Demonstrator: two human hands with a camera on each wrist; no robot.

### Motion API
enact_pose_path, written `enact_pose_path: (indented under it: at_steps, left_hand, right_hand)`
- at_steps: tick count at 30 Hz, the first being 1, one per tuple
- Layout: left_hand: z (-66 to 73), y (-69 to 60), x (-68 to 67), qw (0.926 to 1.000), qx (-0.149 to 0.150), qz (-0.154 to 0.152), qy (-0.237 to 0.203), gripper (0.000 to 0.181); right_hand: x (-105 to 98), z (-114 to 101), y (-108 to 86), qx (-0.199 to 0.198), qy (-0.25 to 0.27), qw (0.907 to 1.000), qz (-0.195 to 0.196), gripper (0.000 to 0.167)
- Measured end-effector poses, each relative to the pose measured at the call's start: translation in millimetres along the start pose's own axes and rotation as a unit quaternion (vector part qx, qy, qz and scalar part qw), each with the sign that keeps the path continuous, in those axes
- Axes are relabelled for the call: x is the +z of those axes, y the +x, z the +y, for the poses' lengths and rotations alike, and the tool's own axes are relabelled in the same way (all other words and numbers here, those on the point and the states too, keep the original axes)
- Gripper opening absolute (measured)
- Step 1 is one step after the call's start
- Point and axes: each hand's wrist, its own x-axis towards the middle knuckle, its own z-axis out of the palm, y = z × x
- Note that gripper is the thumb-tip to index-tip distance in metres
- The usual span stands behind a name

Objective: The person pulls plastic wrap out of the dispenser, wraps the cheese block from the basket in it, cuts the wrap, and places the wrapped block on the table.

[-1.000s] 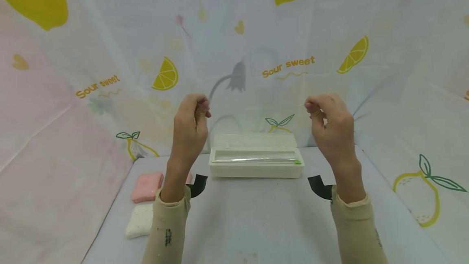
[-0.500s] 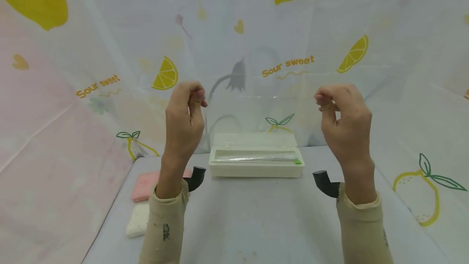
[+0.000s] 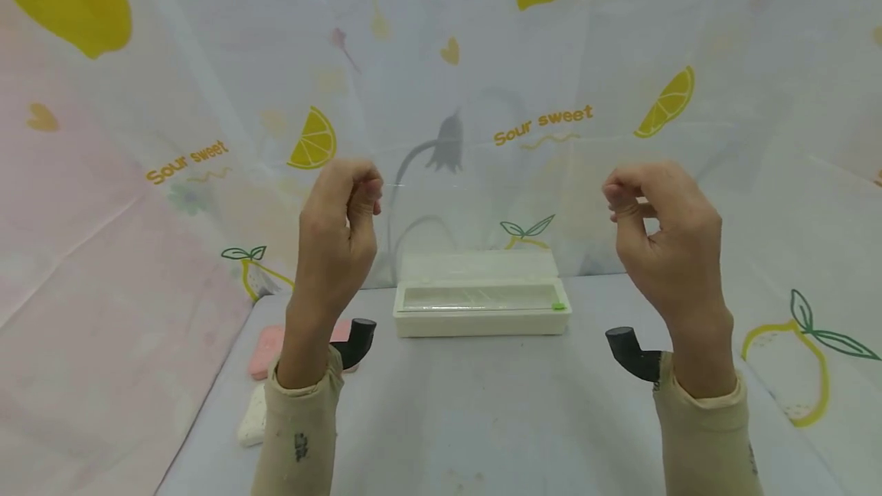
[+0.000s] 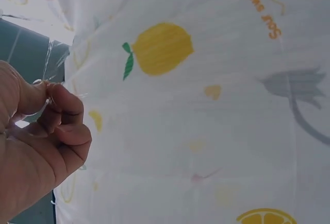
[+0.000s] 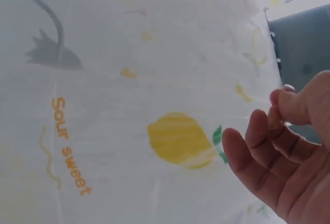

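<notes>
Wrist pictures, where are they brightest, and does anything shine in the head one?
Left wrist view: upper left, above the left hand; right wrist view: upper right, above the right hand; head view: a streak inside the cling film dispenser and a thin glint on clear film.

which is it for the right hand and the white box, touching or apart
Apart. The head view shows the backdrop between the right hand and the nearer end of the white box.
</notes>
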Motion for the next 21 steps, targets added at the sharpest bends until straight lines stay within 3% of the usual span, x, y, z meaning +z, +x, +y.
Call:
enact_pose_path:
  at_steps: [5, 8, 10, 12, 13, 15, 19, 21]
  left_hand:
    - [5.7, -13.7, -20.7, 0.9942, -0.013, -0.106, 0.008, 0.008]
    - [6.8, -22.2, -29.4, 0.9828, -0.027, -0.183, -0.002, 0.011]
    - [6.8, -28.0, -33.3, 0.9705, -0.037, -0.238, -0.018, 0.012]
    - [6.5, -34.6, -36.2, 0.9528, -0.044, -0.297, -0.044, 0.014]
    - [6.3, -38.0, -37.3, 0.9399, -0.049, -0.332, -0.063, 0.015]
    - [5.6, -45.8, -39.3, 0.9104, -0.055, -0.4, -0.092, 0.018]
    - [1.9, -63.5, -38.9, 0.8457, -0.049, -0.51, -0.149, 0.02]
    - [-0.5, -74.1, -37.2, 0.8182, -0.043, -0.549, -0.166, 0.02]
  right_hand:
    - [-15, 4, -9.2, -0.011, 0.033, 0.9922, -0.12, 0.012]
    - [-24, 9, -16.6, -0.02, 0.076, 0.9728, -0.218, 0.025]
    - [-28, 13, -22.2, -0.022, 0.106, 0.9514, -0.288, 0.033]
    - [-31, 18, -29.2, -0.026, 0.137, 0.9223, -0.36, 0.036]
    - [-32, 19, -32.9, -0.029, 0.152, 0.9048, -0.397, 0.035]
    - [-34, 21, -41.2, -0.031, 0.192, 0.8629, -0.466, 0.03]
    - [-33, 20, -57.2, -0.011, 0.278, 0.7686, -0.576, 0.017]
    - [-32, 17, -64.2, -0.003, 0.297, 0.736, -0.608, 0.012]
